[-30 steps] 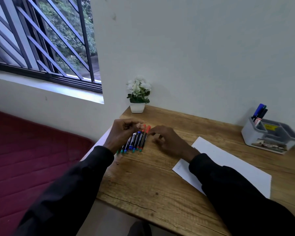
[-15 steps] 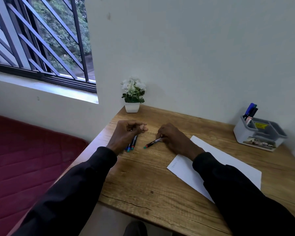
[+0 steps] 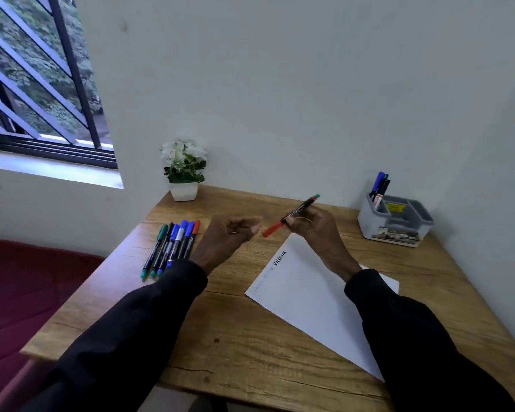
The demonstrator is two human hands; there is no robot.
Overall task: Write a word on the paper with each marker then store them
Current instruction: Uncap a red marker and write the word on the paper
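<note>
while the right hand pinches a marker just beyond the paper, the left hand curls empty beside it; other markers lie left, organizer far right.

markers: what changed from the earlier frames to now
The right hand picked one marker from the row and lifted it toward the paper. The left hand came off the row, holding nothing. Row, paper, organizer and plant stayed put.

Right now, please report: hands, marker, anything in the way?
Right hand grips red-capped marker, cap on. Left hand curled, empty, beside cap. Only right sleeve over paper.
</note>
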